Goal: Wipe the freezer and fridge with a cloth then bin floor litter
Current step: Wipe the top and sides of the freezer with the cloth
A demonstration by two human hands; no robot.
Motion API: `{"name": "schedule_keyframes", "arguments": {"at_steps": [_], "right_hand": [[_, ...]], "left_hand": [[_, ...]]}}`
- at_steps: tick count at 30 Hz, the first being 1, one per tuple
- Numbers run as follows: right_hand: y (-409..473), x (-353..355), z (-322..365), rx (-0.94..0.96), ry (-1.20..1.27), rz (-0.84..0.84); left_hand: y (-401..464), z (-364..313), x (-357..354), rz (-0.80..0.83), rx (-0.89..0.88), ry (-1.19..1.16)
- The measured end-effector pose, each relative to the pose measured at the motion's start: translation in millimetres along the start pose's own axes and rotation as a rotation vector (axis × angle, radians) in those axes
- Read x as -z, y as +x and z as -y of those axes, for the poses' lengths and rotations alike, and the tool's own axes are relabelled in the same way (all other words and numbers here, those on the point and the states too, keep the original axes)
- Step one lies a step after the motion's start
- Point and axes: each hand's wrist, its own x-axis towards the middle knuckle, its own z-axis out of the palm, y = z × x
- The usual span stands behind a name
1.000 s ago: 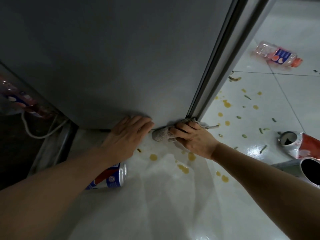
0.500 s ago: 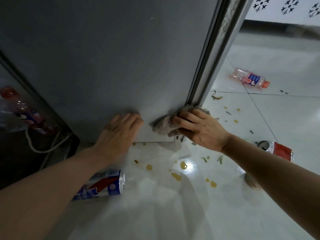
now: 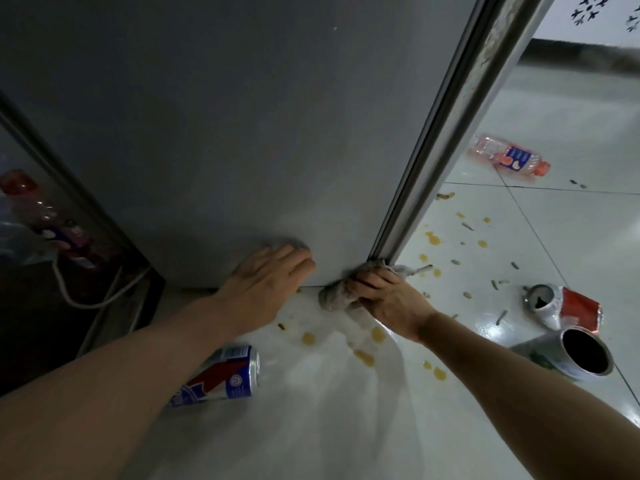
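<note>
Three cans lie on the floor [image 3: 311,427]: a blue can [image 3: 221,377] nearest, an open tin [image 3: 585,351], a crushed red can [image 3: 568,306]. The right hand [image 3: 388,299] clutches the cloth [image 3: 337,294] (bunched, long axis left-right) at the fridge [image 3: 242,133] bottom corner; it sticks out left of the fingers. The left hand [image 3: 266,282] presses flat. Farthest lies one bottle [image 3: 509,159].

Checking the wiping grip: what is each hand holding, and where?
Right hand grips the bunched cloth around its middle; left hand holds nothing.
</note>
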Motion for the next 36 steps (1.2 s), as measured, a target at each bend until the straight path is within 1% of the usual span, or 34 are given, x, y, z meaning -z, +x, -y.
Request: {"name": "schedule_keyframes", "arguments": {"at_steps": [3, 5, 6, 7, 9, 12, 14, 17, 21, 23, 25, 31, 33, 36], "right_hand": [[5.5, 17.4, 10.0, -0.091, 0.121, 0.105], [10.9, 32.0, 14.2, -0.122, 0.204, 0.196], [11.4, 41.0, 17.3, -0.152, 0.212, 0.194], [10.3, 54.5, 20.6, -0.187, 0.219, 0.151], [3.3, 79.0, 28.4, -0.27, 0.261, -0.001], [-13.4, 107.2, 37.4, -0.433, 0.457, -0.199], [-26.2, 130.3, 36.1, -0.568, 0.506, -0.344], [-41.4, 170.7, 24.0, -0.703, 0.57, -0.551], [-47.1, 229.2, 6.2, -0.909, 0.926, -0.76], [-45.9, 255.8, -0.7, -0.932, 1.052, -0.864], [-44.0, 281.2, -6.7, -0.922, 1.094, -0.973], [-30.2, 355.6, -33.3, -0.876, 1.06, -1.279], [-21.3, 382.0, -48.4, -0.899, 1.022, -1.34], [-2.4, 419.7, -72.6, -0.965, 0.938, -1.388]], "left_hand": [[-2.5, -0.9, 3.3, 0.032, -0.014, -0.016], [-4.5, -6.2, 9.0, 0.015, -0.022, 0.007], [-4.7, -9.7, 15.0, 0.002, -0.025, 0.016], [-4.2, -12.7, 21.2, 0.003, -0.022, 0.019], [-2.2, -16.7, 34.2, 0.021, -0.001, 0.028], [0.7, -19.7, 62.2, -0.017, 0.019, 0.057], [3.2, -24.8, 85.7, -0.125, 0.019, 0.087], [9.4, -37.4, 124.6, -0.296, 0.002, 0.169], [19.8, -45.3, 170.5, -0.493, 0.035, 0.135], [23.1, -50.5, 197.2, -0.563, 0.045, 0.128], [26.3, -56.2, 224.6, -0.606, 0.044, 0.112], [36.8, -68.7, 305.9, -0.725, 0.024, 0.14], [42.2, -71.6, 329.8, -0.755, 0.017, 0.147], [51.9, -73.6, 358.2, -0.791, 0.009, 0.147]]}}
